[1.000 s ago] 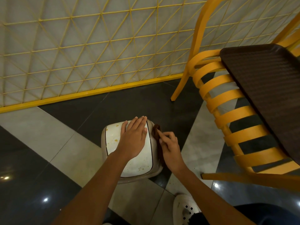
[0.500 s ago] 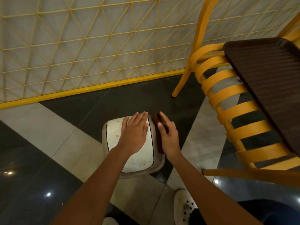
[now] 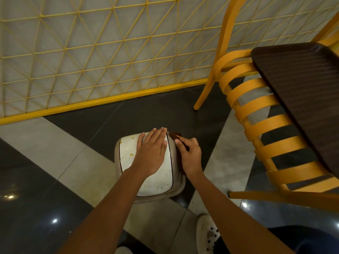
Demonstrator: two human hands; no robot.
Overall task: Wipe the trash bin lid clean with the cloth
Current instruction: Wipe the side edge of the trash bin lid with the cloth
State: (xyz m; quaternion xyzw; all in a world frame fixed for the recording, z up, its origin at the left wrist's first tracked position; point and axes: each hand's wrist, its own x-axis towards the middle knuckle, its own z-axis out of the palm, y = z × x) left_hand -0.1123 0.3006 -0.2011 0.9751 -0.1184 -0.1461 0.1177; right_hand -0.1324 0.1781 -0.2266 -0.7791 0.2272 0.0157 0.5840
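head view, looking down: the white, rounded-square plastic trash bin lid (image 3: 128, 154), speckled with orange-brown spots, is seen on its beige bin, low in the middle of the frame, on the grey-and-black tiled floor (image 3: 55, 153). the left hand (image 3: 152, 153) is laid flat on the lid, fingers straight and together, nothing held. the right hand (image 3: 189, 156) is curled at the lid's right edge, and the dark brown cloth (image 3: 175, 134) is gripped in it and pressed against the rim there. a yellow slatted chair (image 3: 256, 107) is seen to the right, with a dark brown textured tray (image 3: 302, 88) laid across it, and a yellow wire lattice partition (image 3: 91, 52) is seen behind.
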